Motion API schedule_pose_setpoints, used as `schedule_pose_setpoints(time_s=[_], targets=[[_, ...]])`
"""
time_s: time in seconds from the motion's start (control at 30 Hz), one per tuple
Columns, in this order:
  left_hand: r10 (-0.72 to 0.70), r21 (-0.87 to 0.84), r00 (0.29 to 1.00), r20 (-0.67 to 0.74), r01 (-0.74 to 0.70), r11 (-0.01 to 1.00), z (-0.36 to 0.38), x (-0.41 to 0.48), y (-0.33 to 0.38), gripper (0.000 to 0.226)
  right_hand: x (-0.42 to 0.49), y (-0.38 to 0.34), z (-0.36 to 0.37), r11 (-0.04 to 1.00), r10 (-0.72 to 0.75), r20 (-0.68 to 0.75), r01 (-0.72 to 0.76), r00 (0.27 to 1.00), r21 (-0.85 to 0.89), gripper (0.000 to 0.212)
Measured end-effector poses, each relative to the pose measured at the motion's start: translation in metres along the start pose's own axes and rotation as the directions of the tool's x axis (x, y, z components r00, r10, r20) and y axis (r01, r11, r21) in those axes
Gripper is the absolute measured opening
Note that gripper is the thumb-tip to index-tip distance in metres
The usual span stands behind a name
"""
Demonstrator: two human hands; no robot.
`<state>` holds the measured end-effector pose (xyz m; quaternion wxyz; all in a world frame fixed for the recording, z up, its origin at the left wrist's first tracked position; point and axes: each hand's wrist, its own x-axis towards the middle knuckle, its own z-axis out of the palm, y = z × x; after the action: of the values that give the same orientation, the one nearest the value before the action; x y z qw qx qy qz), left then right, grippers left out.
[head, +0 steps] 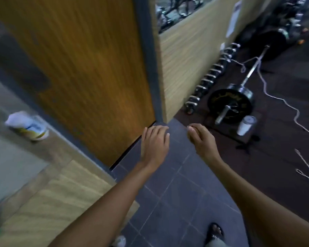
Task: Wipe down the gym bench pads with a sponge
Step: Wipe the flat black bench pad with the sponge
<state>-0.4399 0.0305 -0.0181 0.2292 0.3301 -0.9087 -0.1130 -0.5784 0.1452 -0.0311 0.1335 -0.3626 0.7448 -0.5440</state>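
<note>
Wooden door [78,68] beside left hand [154,145], fingers straight, together; right hand [202,139] loosely curled, empty.

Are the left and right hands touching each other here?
Apart. The head view shows grey floor tile between the left hand and the right hand.

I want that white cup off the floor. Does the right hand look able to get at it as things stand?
Probably yes, with a step and a stoop: the right hand holds nothing, and the white cup stands in the open beside the barbell plate, with nothing in the way.
</note>
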Motion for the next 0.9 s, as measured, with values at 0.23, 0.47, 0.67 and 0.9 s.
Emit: schedule_pose_setpoints(time_s=[0.23,0.47,0.67,0.9], targets=[[0.251,-0.137,0.964,0.089,-0.238,0.962,0.129,0.098,0.203,0.031,0.034,0.100,-0.212,0.982,0.186,-0.306,-0.186,0.934,0.030,0.016],[0.486,-0.224,0.854,0.186,-0.445,0.867,0.238,0.164,0.388,0.028,0.052,0.186,-0.387,0.944,0.305,-0.537,-0.325,0.787,0.059,0.012],[0.638,-0.321,0.739,0.217,-0.563,0.761,0.334,0.230,0.517,0.030,0.093,0.264,-0.503,0.909,0.372,-0.665,-0.399,0.648,0.120,0.013],[0.737,-0.395,0.625,0.258,-0.628,0.671,0.460,0.330,0.683,0.024,0.182,0.356,-0.649,0.875,0.408,-0.775,-0.449,0.483,0.182,0.013]])
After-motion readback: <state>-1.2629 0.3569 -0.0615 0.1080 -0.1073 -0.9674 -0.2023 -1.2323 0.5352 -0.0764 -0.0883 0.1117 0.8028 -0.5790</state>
